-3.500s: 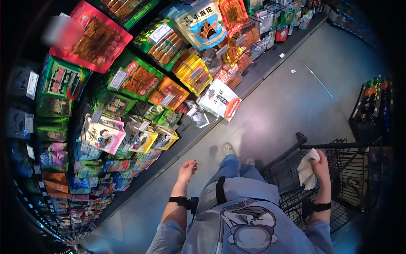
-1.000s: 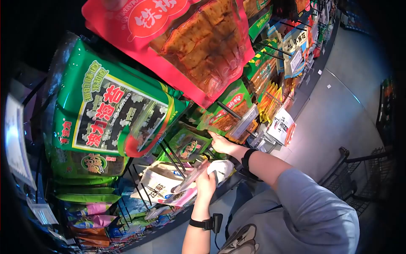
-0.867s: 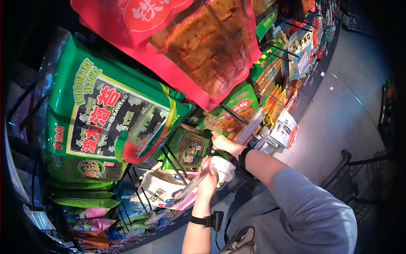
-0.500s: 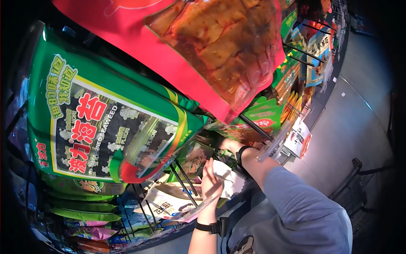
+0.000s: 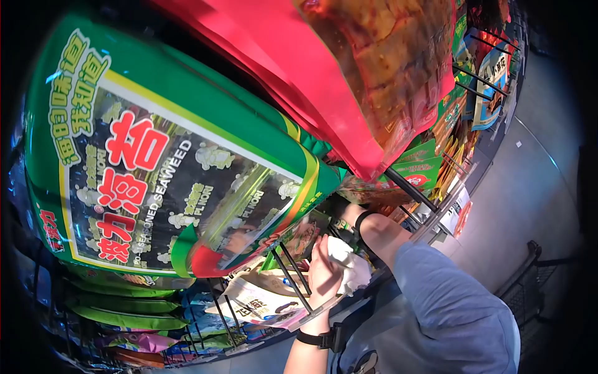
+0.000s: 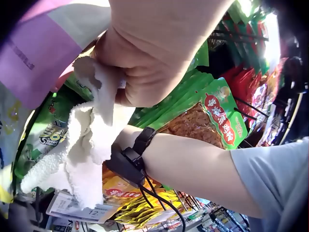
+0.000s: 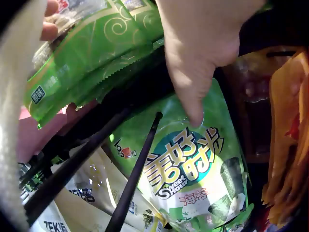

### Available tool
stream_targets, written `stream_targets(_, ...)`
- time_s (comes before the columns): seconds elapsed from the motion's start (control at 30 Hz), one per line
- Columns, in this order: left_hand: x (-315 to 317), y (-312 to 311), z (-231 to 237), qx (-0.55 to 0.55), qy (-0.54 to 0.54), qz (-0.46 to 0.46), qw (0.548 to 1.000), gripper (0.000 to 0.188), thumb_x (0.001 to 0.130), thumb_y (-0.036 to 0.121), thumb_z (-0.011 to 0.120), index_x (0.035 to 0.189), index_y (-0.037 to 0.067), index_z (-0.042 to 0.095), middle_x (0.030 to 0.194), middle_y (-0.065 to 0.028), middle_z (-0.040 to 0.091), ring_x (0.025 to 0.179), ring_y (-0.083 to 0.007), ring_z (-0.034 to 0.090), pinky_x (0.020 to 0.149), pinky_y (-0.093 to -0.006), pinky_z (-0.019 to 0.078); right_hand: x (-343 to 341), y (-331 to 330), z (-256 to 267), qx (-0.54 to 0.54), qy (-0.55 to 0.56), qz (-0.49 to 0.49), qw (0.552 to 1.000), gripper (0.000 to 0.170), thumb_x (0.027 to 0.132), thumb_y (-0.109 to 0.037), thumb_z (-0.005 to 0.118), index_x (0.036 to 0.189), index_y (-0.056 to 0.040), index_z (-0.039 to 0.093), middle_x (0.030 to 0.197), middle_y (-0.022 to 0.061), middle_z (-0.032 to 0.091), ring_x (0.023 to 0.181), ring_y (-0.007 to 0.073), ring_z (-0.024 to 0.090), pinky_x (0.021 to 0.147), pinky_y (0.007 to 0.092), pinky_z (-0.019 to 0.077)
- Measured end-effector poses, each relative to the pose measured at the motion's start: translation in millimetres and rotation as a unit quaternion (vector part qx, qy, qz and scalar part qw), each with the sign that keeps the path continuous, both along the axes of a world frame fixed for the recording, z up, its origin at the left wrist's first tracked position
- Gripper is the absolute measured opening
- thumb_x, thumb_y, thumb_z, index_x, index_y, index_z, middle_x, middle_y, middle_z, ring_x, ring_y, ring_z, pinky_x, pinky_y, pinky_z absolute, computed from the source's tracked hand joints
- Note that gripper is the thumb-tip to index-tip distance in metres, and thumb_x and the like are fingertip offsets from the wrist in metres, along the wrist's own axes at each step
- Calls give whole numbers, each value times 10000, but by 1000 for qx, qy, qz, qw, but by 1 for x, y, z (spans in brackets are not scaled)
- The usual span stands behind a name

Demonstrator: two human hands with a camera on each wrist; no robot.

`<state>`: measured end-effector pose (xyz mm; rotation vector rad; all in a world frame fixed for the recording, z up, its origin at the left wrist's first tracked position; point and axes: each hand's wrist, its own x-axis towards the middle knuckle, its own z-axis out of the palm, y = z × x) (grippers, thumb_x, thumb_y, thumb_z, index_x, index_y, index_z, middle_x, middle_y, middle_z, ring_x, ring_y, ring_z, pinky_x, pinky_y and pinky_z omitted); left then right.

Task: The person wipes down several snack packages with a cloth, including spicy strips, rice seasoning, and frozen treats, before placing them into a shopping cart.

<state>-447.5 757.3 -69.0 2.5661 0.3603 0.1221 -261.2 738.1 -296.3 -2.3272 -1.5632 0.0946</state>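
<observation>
A white cloth (image 6: 91, 140) hangs from my left hand (image 6: 149, 53), its thumb curled in against it. In the head view the left hand (image 5: 324, 274) is raised beside the hanging packets, palm partly hidden by the cloth. My right hand (image 7: 200, 53) grips the top of a green Sweet Hour seaweed pouch (image 7: 193, 169), thumb on its front; the other fingers are hidden. Two black hook prongs (image 7: 137, 179) cross in front of this pouch. Another green packet (image 7: 91, 53) hangs above, with left fingertips at its edge. Much of the right hand (image 5: 350, 216) is shadowed in the head view.
A large green seaweed bag (image 5: 187, 174) and a pink-red packet (image 5: 386, 93) hang close above the hands. Cream pouches (image 5: 255, 296) hang below on hooks. A clear price-tag rail (image 5: 442, 209) juts out. A wire cart (image 5: 529, 274) stands behind at right.
From standing back with the cloth in my right hand, I now lean into the shelf with it in my left. My right hand has reached deeper among the packets; the left fingers have straightened upward.
</observation>
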Motion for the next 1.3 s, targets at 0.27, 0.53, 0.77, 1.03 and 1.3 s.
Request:
stream_targets(0.27, -1, -5, -2, 57, 32, 37, 997, 625, 724, -42, 430, 1338, 59, 371, 1359, -225, 382, 1200, -389, 440, 992, -402, 388, -15, -8, 45, 2, 79, -24, 997, 287, 820, -192, 493, 1068, -153, 633, 938, 129, 660, 865, 270, 646, 752, 405, 495)
stream_targets(0.53, -32, -14, 10, 44, 25, 2, 999, 629, 684, -60, 422, 1311, -71, 370, 1287, -285, 447, 1171, -374, 487, 979, -365, 414, -62, -69, 48, 97, 121, -47, 987, 217, 817, -227, 505, 980, -150, 626, 859, 90, 619, 782, 277, 627, 754, 379, 493)
stream_targets(0.77, -65, -28, 35, -280, -66, 103, 952, 515, 723, -64, 420, 1232, -56, 492, 1101, -223, 598, 1050, -274, 578, 929, -340, 422, -79, -68, -40, 95, 237, -134, 958, 199, 845, -234, 547, 951, -85, 626, 811, 128, 616, 792, 315, 620, 765, 418, 483)
stream_targets(1.03, -131, -47, 57, -212, 17, 157, 964, 469, 757, -53, 431, 1208, 4, 548, 1118, -195, 607, 1027, -266, 589, 919, -323, 419, -73, -107, 74, -110, 248, 2, 962, 718, 681, -44, 624, 1329, -203, 359, 1238, 80, 476, 1156, 292, 476, 962, 433, 387)
stream_targets(1.3, -176, -60, 52, -301, -25, 238, 923, 484, 768, -82, 407, 1212, 32, 562, 1012, -72, 628, 832, -104, 573, 735, -227, 456, -79, -130, 109, 16, 63, 66, 996, 746, 678, -90, 639, 1356, -236, 363, 1479, 53, 184, 1362, 288, 219, 1055, 484, 283)
